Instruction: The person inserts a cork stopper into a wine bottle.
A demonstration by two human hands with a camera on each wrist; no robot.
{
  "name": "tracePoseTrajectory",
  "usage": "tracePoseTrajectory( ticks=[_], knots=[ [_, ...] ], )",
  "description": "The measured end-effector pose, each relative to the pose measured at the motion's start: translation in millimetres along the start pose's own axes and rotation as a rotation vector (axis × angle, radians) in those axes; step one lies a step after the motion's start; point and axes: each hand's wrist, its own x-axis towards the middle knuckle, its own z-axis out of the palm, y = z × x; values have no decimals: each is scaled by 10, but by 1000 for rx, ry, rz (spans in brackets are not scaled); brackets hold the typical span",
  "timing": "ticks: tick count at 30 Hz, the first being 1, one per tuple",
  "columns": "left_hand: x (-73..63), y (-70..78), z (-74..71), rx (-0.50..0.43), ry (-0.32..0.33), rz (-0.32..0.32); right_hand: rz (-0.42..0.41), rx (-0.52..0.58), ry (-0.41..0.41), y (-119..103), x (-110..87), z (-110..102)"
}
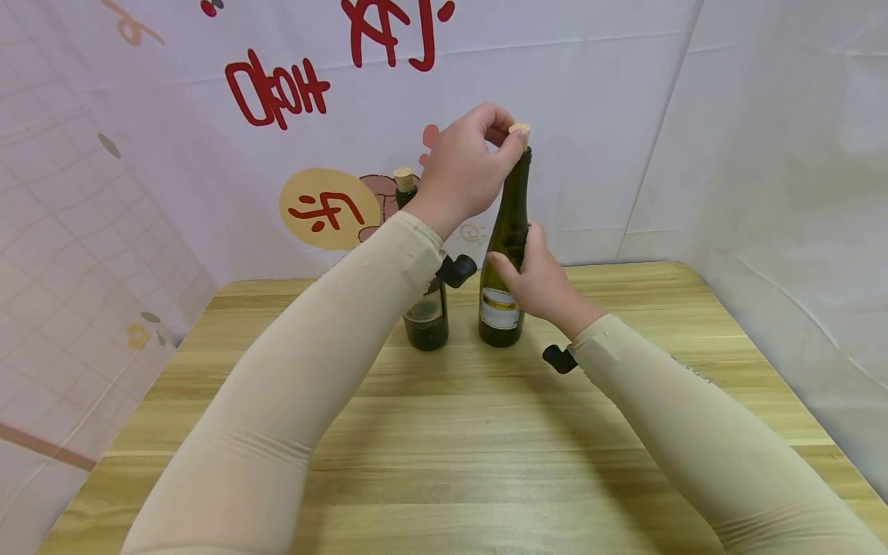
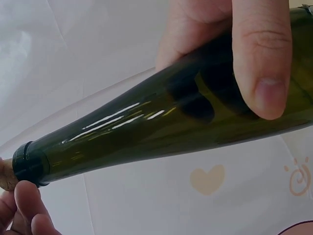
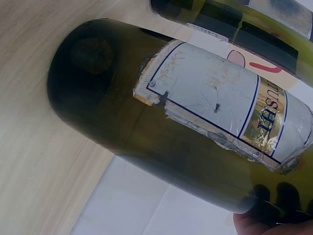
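My left hand (image 1: 466,163) pinches a pale cork (image 1: 520,128) between thumb and fingers at the mouth of a green glass wine bottle (image 1: 512,202). In the left wrist view the cork (image 2: 7,175) sits in the bottle's mouth, with fingertips right at the rim. Lower down, my right hand (image 1: 546,284) grips the bottle's body, its thumb in front and fingers behind. The bottle stands nearly upright, its neck leaning slightly right. A worn white label (image 3: 210,90) with a gold band shows on its lower part in the right wrist view.
Left of the held bottle, a second dark wine bottle (image 1: 426,327) stands on the wooden table (image 1: 444,462), a cork (image 1: 405,179) in its top; my left forearm hides its middle. A printed white cloth (image 1: 590,116) hangs behind the table.
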Motion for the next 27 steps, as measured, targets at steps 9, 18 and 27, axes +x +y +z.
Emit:
tracePoseTrajectory(
  ticks=[9, 18, 27],
  knots=[
    [16, -13, 17, 28, -19, -13, -11, -7, 5, 11, 15, 6],
    [17, -24, 30, 27, -25, -40, -11, -16, 1, 26, 27, 1],
    [23, -35, 45, 20, -28, -54, -8, -15, -3, 17, 37, -1]
  ],
)
